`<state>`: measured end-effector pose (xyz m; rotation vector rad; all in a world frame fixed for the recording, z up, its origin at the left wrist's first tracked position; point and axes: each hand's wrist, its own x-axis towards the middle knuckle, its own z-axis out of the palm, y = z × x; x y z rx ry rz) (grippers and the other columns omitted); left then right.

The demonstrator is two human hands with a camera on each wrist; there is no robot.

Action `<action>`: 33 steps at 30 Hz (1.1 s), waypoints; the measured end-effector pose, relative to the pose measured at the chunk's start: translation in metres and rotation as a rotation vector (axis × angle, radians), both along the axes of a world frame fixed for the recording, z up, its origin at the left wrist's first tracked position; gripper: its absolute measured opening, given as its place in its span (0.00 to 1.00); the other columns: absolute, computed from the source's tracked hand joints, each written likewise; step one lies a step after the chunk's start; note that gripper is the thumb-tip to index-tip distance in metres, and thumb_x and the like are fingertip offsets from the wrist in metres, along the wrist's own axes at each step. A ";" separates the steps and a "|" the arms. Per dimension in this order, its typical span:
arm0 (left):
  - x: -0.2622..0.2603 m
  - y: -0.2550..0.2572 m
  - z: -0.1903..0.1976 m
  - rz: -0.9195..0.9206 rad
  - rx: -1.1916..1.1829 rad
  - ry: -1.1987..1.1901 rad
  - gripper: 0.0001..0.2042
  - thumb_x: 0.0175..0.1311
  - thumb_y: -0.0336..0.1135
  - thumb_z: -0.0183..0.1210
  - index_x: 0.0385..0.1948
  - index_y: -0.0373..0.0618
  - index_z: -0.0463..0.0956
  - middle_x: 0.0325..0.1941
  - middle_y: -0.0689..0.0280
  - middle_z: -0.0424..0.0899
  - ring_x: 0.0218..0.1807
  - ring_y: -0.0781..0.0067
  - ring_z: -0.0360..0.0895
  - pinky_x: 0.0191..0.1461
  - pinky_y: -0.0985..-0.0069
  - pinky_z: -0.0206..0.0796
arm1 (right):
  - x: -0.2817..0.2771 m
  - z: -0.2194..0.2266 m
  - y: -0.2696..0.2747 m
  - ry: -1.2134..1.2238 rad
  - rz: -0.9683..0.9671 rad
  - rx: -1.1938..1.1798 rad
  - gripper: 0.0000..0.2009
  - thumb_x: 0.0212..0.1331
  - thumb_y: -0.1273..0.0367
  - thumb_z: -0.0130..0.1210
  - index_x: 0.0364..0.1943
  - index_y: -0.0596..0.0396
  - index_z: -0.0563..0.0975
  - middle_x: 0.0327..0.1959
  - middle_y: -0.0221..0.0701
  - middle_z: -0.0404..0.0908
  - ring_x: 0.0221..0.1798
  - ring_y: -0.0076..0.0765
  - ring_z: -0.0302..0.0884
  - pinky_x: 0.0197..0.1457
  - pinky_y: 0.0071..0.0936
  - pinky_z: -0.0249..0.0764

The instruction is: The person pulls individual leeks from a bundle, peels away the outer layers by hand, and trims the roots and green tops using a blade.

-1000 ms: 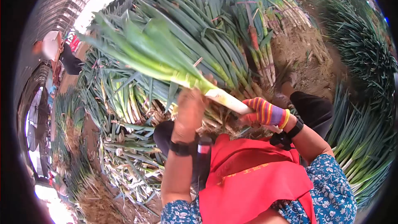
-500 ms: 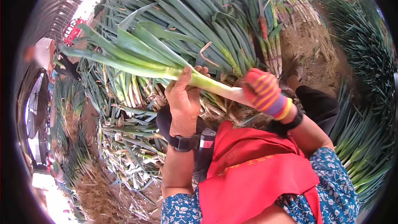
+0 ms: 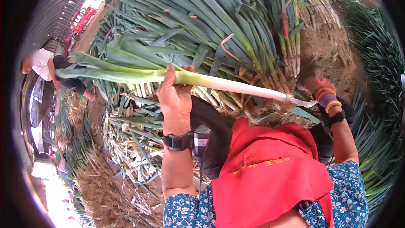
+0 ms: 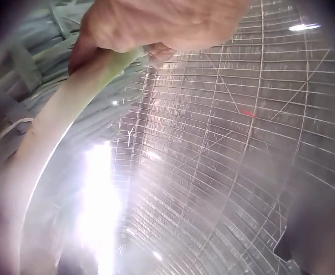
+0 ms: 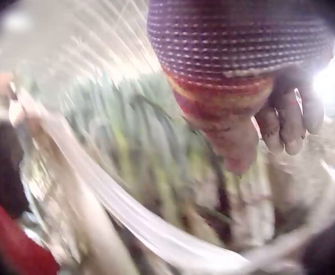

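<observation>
My bare left hand (image 3: 175, 101) grips a large green onion (image 3: 236, 86) just below where its leaves fan out. The onion lies nearly level across the head view, its green leaves (image 3: 122, 69) to the left and its white shank to the right. A thin pale strip of skin (image 3: 304, 102) trails from the root end. In the right wrist view this white strip (image 5: 138, 220) sweeps below the hand. Close beyond the root end is my right hand (image 3: 324, 94), in a striped glove with bare fingertips (image 5: 293, 140). Its fingers hang loosely bent, thumb apart, with nothing showing between them.
A big heap of green onions (image 3: 202, 12) lies ahead, with tied bundles (image 3: 291, 55) at its right. Stripped leaves and skins (image 3: 135, 143) litter the ground at left. More onions (image 3: 379, 80) lie far right. Another person (image 3: 46, 65) is at far left.
My right hand has left the white shank and moved right, past the root end. The shank now shows along its length, with a strip trailing. My left hand has moved slightly left, still holding the onion.
</observation>
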<state>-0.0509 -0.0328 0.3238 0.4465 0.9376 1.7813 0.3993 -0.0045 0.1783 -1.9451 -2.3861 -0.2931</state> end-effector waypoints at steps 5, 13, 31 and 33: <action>0.023 -0.001 -0.002 -0.120 -0.072 -0.100 0.15 0.60 0.42 0.57 0.38 0.41 0.66 0.33 0.58 0.75 0.40 0.54 0.77 0.43 0.57 0.72 | -0.133 0.087 -0.006 0.708 0.681 0.049 0.28 0.46 0.63 0.61 0.53 0.56 0.67 0.42 0.39 0.76 0.35 0.43 0.73 0.35 0.29 0.70; 0.014 -0.016 -0.014 -0.346 -0.105 -0.054 0.13 0.57 0.38 0.60 0.39 0.43 0.72 0.35 0.63 0.75 0.41 0.62 0.76 0.44 0.59 0.72 | -0.165 0.110 -0.024 1.319 0.311 -1.381 0.19 0.52 0.65 0.59 0.45 0.64 0.71 0.24 0.27 0.72 0.19 0.17 0.67 0.20 0.18 0.64; 0.019 -0.017 -0.040 -0.346 -0.022 -0.016 0.12 0.59 0.39 0.55 0.42 0.46 0.73 0.41 0.65 0.78 0.43 0.65 0.76 0.46 0.63 0.70 | -0.186 0.110 -0.054 1.394 0.393 -0.993 0.19 0.52 0.67 0.60 0.46 0.62 0.71 0.24 0.27 0.73 0.24 0.23 0.69 0.27 0.23 0.66; 0.027 -0.015 -0.039 -0.351 -0.039 0.000 0.11 0.58 0.37 0.56 0.41 0.46 0.74 0.39 0.65 0.79 0.42 0.65 0.76 0.46 0.63 0.71 | -0.185 0.110 -0.053 1.403 0.322 -1.052 0.18 0.53 0.67 0.59 0.46 0.62 0.71 0.23 0.25 0.73 0.24 0.20 0.68 0.26 0.23 0.66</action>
